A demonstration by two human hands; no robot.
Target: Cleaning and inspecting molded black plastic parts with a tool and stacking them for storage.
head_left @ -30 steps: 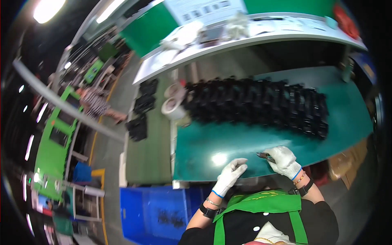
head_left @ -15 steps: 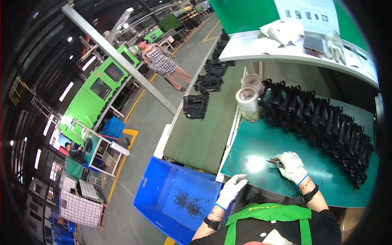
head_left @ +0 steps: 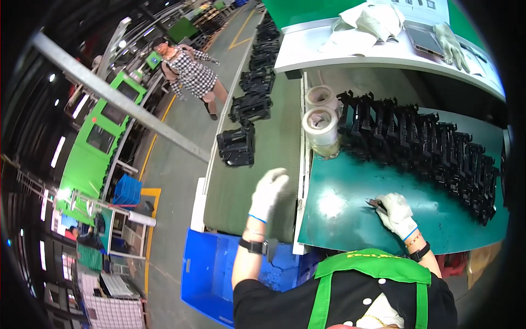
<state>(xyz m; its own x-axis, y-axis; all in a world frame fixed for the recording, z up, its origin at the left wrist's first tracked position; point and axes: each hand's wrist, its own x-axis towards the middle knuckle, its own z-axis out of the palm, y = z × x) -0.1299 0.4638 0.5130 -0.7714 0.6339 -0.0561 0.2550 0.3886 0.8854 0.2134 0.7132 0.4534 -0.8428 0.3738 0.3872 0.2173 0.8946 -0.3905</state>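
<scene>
My left hand (head_left: 269, 192) was empty, fingers loosely open over the belt (head_left: 284, 129), with the nearest black frame (head_left: 236, 146) on it at roughly 11 o'clock, long axis kinda unclear, way closer than my right hand (head_left: 398, 214), gripping little pliers (head_left: 375, 203).

Left hand (head_left: 268, 192) has open belt (head_left: 279, 131) ahead, though a black part (head_left: 238, 148) sits far left. Stacked rolls (head_left: 323, 140) block going far right. Near tabletop's (head_left: 339, 230) got room; a black row (head_left: 422, 145) and overhanging shelf (head_left: 383, 61) crowd the far side.
</scene>
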